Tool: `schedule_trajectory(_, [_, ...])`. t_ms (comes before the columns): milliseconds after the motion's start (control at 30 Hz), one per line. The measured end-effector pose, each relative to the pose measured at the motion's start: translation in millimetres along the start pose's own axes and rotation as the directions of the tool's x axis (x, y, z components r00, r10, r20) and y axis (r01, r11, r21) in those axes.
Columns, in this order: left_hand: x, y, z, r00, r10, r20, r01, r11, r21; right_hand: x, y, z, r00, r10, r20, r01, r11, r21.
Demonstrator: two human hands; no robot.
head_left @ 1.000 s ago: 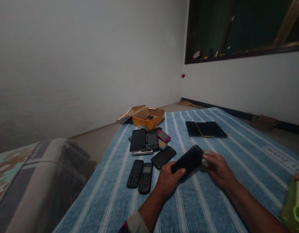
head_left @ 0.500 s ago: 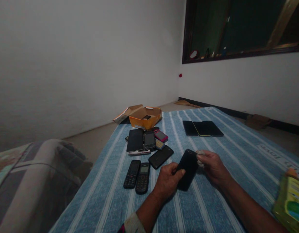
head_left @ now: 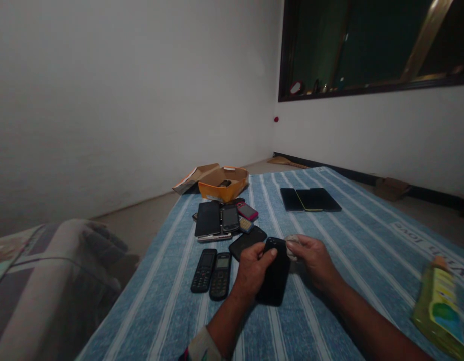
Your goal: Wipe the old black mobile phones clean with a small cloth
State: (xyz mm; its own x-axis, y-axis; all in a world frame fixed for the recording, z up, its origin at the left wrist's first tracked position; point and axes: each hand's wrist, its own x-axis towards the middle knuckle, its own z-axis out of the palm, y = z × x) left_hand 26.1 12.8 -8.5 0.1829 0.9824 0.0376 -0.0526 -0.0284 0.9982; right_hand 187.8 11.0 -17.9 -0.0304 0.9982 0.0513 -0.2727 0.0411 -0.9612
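My left hand (head_left: 250, 273) grips a black smartphone (head_left: 276, 281) by its left side, thumb lying across the upper part. Pinched in my right hand (head_left: 312, 258) is a small pale cloth (head_left: 292, 245), pressed to the phone's upper right edge. Left of my hands, two black keypad phones (head_left: 219, 276) lie side by side on the striped cloth. Just behind my left hand rests another dark phone (head_left: 247, 240), partly covered by that hand. Farther back is a pile with a pink phone (head_left: 248, 210), a grey touchscreen phone (head_left: 230, 218) and a black flat device (head_left: 208, 219).
An open orange box (head_left: 224, 189) stands at the far end with a phone inside. Dark flat tablets (head_left: 318, 199) lie at the back right. A yellow-green bottle (head_left: 438, 306) lies at the right on the blue striped cover (head_left: 367, 260). A draped bundle (head_left: 54, 286) is at the left.
Both hands have shifted slightly left with the smartphone, which is turned more upright. My left hand's grip now sits higher on it. The cloth stays at its upper right edge.
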Motion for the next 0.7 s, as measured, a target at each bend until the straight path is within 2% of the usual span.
schedule_trajectory(100, [2, -7, -2, 0.999, -0.005, -0.049, 0.005, 1.000, 0.004, 3, 0, 1, 0.993, -0.072, -0.098, 0.062, 0.993, -0.102])
schedule_trajectory(200, [3, -12, -4, 0.994, 0.011, -0.107, -0.006, 0.999, 0.043, 4, -3, 1, 0.965, -0.192, -0.180, 0.141, 0.954, -0.263])
schedule_trajectory(300, [4, -12, -5, 0.993, 0.022, -0.119, -0.015, 0.998, 0.061, 4, -7, 4, 0.913, -0.378, -0.153, 0.283, 0.859, -0.427])
schedule_trajectory(367, [4, -11, -4, 0.993, 0.030, -0.110, -0.024, 0.998, 0.057, 4, -8, 7, 0.873, -0.484, -0.064, 0.391, 0.772, -0.501])
schedule_trajectory(467, [5, -9, -4, 0.993, 0.059, -0.106, -0.050, 0.995, 0.083, 5, -9, 14, 0.814, -0.563, 0.142, 0.533, 0.628, -0.566])
schedule_trajectory(567, [6, -7, -5, 0.989, 0.106, -0.107, -0.091, 0.987, 0.135, 10, -9, 24, 0.718, -0.585, 0.377, 0.663, 0.410, -0.627])
schedule_trajectory(633, [6, -5, -6, 0.983, 0.155, -0.103, -0.135, 0.975, 0.178, 15, -9, 31, 0.662, -0.574, 0.481, 0.706, 0.263, -0.658])
schedule_trajectory(700, [5, -2, -6, 0.977, 0.193, -0.089, -0.170, 0.962, 0.215, 20, -9, 36, 0.651, -0.544, 0.530, 0.709, 0.185, -0.681])
